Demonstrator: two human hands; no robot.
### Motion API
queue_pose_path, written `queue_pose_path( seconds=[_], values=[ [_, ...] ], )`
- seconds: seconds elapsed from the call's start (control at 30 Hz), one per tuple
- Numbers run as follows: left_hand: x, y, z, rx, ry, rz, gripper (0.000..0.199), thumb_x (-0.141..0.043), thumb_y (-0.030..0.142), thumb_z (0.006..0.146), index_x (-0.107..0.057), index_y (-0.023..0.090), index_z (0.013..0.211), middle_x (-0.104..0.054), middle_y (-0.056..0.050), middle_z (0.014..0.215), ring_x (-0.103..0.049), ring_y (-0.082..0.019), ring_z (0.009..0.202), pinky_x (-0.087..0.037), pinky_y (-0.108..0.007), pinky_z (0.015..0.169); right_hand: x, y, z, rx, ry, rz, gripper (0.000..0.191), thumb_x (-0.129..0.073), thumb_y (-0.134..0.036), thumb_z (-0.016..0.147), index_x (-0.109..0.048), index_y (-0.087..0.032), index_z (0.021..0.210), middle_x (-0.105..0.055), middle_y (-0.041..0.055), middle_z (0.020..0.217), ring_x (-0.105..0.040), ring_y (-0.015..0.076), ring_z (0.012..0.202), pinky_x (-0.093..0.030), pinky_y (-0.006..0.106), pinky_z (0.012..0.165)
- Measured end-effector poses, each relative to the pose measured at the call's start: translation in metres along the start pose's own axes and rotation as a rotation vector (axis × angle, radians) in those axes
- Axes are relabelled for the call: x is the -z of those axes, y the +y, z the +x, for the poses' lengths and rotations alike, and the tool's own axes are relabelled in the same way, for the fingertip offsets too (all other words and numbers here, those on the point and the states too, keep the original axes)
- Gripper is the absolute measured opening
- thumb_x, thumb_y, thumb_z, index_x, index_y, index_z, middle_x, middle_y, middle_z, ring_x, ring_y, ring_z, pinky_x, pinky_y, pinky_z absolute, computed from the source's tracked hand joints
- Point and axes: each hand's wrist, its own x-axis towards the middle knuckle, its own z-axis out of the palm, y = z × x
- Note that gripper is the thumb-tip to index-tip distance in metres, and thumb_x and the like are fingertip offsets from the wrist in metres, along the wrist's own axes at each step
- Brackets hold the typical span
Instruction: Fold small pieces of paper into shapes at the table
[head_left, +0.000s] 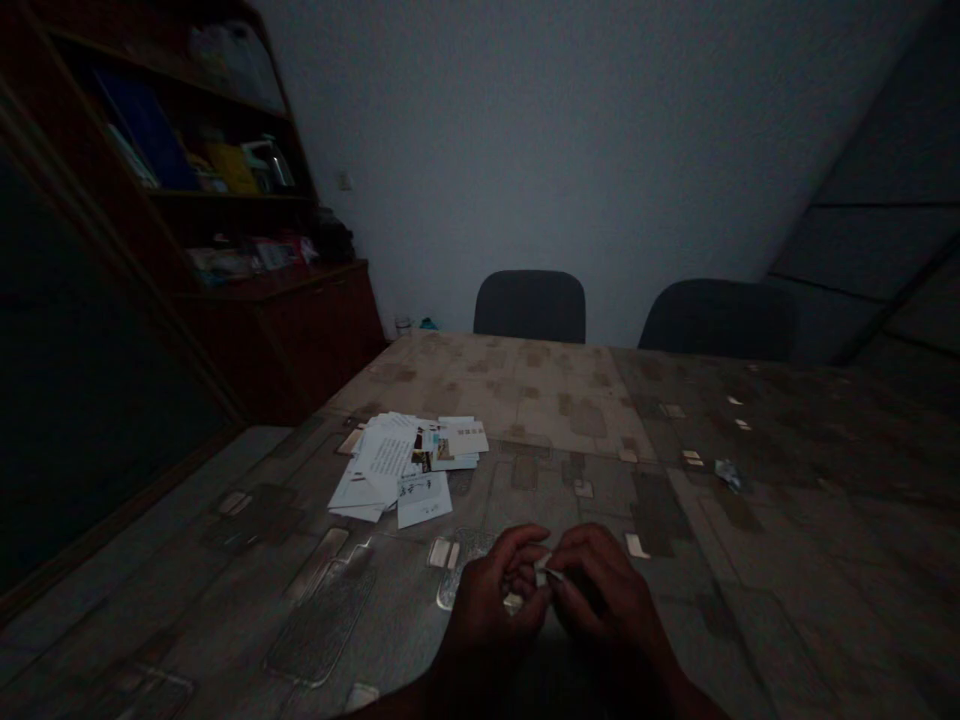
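Observation:
Near the front edge of the table, my left hand [501, 590] and my right hand [604, 585] meet with curled fingers. Between their fingertips is a small pale piece [543, 571], perhaps paper, too small and dim to name surely. The right thumb and fingers pinch it from the right, and the left fingers close on its left side. Beyond my left hand lies a loose pile of white printed cards and papers [382, 460], some overlapping, one with handwriting.
The patterned table [555, 390] fills the lower view. A crumpled silvery scrap [727, 474] lies to the right. Two dark chairs [529, 305] stand at the far side. A glass [403, 326] is at the far left corner, near a shelf cabinet [300, 330].

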Motion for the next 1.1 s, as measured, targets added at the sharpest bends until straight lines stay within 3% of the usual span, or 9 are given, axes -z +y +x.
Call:
queue_pose_path(
  seconds=[0.37, 0.5, 0.67, 0.9, 1.1],
  values=[
    [-0.001, 0.010, 0.001, 0.001, -0.040, -0.011, 0.037, -0.062, 0.011, 0.074, -0.062, 0.016, 0.111, -0.073, -0.005, 0.089, -0.058, -0.015, 0.068, -0.048, -0.025, 0.065, 0.000, -0.006, 0.003, -0.117, 0.009, 0.156, 0.011, -0.055, -0.013, 0.086, -0.059, -0.022, 0.081, -0.062, 0.0021, 0.088, -0.059, 0.0174, 0.083, -0.046, 0.025, 0.070],
    [-0.003, 0.005, 0.003, 0.085, -0.017, -0.188, 0.041, -0.068, 0.016, 0.073, -0.056, 0.015, 0.112, -0.071, -0.007, 0.089, -0.061, -0.016, 0.073, -0.047, -0.026, 0.066, 0.000, -0.004, 0.003, -0.128, 0.061, 0.202, 0.011, -0.056, -0.013, 0.084, -0.060, -0.023, 0.082, -0.063, 0.0017, 0.088, -0.059, 0.0176, 0.085, -0.045, 0.026, 0.073],
    [-0.002, -0.003, 0.006, 0.211, -0.081, -0.462, 0.035, -0.075, 0.027, 0.070, -0.055, 0.014, 0.095, -0.067, -0.005, 0.077, -0.064, -0.016, 0.066, -0.048, -0.027, 0.063, -0.004, -0.003, 0.003, -0.173, 0.139, 0.326, 0.009, -0.056, -0.016, 0.085, -0.060, -0.023, 0.081, -0.061, 0.0006, 0.085, -0.059, 0.0166, 0.080, -0.044, 0.025, 0.070],
    [-0.003, 0.001, 0.005, 0.151, -0.034, -0.338, 0.023, -0.072, 0.020, 0.073, -0.056, 0.016, 0.089, -0.064, 0.001, 0.065, -0.063, -0.013, 0.059, -0.045, -0.024, 0.060, -0.007, -0.002, -0.002, -0.322, 0.070, 0.385, 0.005, -0.057, -0.023, 0.085, -0.060, -0.021, 0.081, -0.060, 0.0014, 0.081, -0.058, 0.0175, 0.074, -0.044, 0.026, 0.065],
    [-0.003, -0.004, 0.003, 0.146, -0.035, -0.328, 0.024, -0.072, 0.018, 0.073, -0.058, 0.017, 0.092, -0.063, 0.003, 0.066, -0.065, -0.014, 0.060, -0.046, -0.023, 0.060, -0.005, -0.004, -0.002, -0.394, 0.080, 0.415, 0.021, -0.053, -0.033, 0.090, -0.057, -0.020, 0.075, -0.058, 0.0004, 0.074, -0.056, 0.0165, 0.070, -0.043, 0.025, 0.064]
  ],
)
